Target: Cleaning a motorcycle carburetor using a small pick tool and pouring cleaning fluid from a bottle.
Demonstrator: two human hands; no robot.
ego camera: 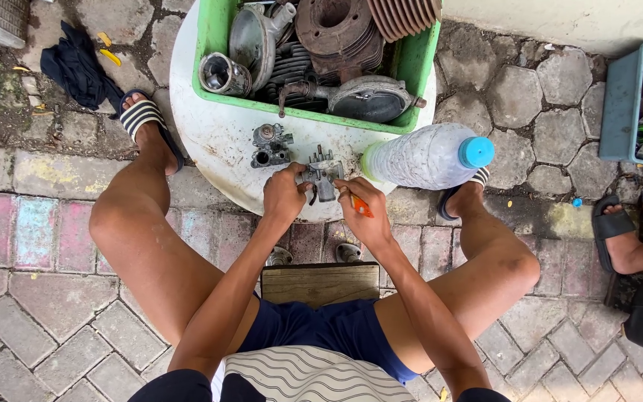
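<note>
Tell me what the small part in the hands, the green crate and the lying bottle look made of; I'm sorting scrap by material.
Small part, held by the left hand: looks like cast metal, dull grey, with a rough, grimy surface. Green crate: probably moulded plastic, with an even bright colour and smooth walls. Bottle: clear plastic, ribbed and see-through, with a blue cap.

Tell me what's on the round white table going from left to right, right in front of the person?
Small grey metal part → left hand holding the carburetor → right hand with an orange-handled tool → plastic bottle lying on its side, with its blue cap at the far right.
</note>
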